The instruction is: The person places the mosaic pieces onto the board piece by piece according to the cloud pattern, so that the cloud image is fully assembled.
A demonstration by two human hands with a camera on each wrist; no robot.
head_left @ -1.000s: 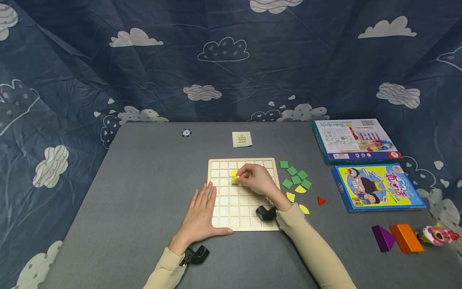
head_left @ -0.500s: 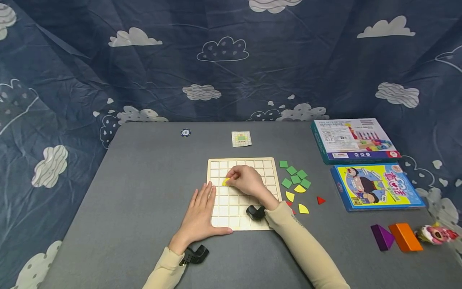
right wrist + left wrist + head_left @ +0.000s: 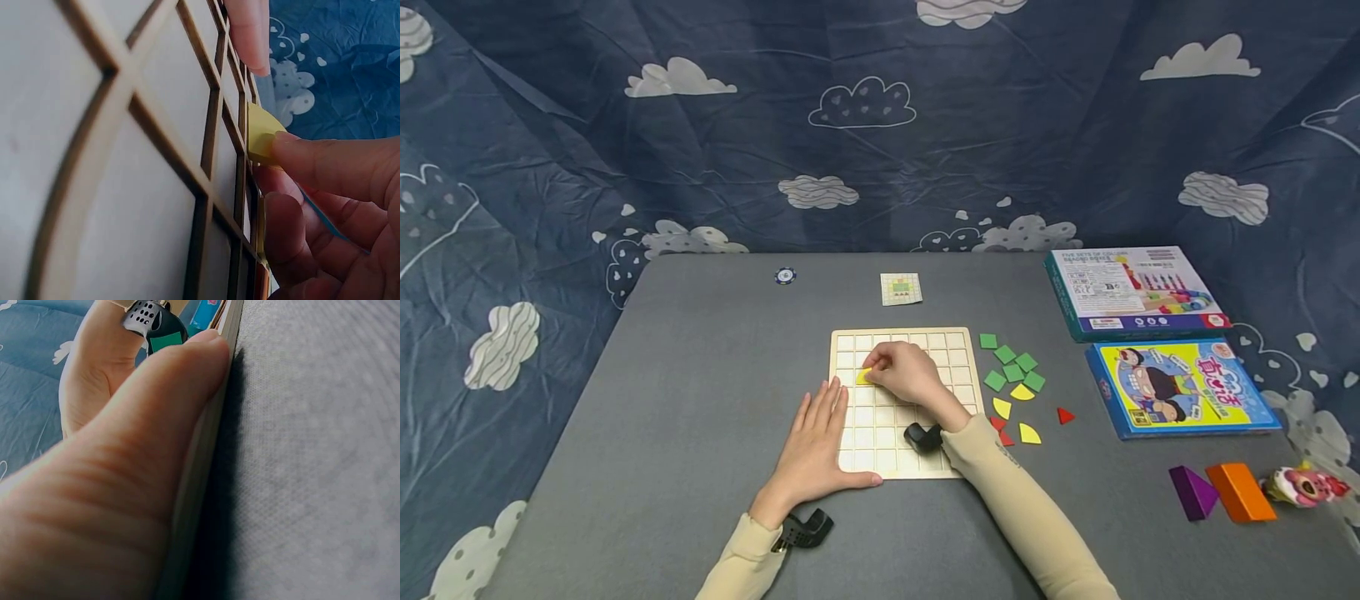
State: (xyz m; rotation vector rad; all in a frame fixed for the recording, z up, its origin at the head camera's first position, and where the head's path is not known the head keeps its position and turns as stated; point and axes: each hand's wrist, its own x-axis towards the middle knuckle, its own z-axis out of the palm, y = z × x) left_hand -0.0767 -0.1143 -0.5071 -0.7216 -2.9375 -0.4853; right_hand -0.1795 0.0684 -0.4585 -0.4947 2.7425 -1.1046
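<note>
Left hand (image 3: 817, 445) lies flat, fingers straight, on the wooden grid board (image 3: 904, 403) at its 8 o'clock edge. Right hand (image 3: 904, 375) pinches a yellow tile (image 3: 864, 376), carried leftward since a second ago, now over a cell at the board's 10 o'clock; loose green tiles (image 3: 1014, 367) lie at 3 o'clock

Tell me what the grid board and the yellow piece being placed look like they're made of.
Grid board: pale unfinished wood, probably thin plywood, with dark cut edges on its lattice. Yellow piece: matte and flat, likely painted wood or foam; its finish leaves that open.
</note>
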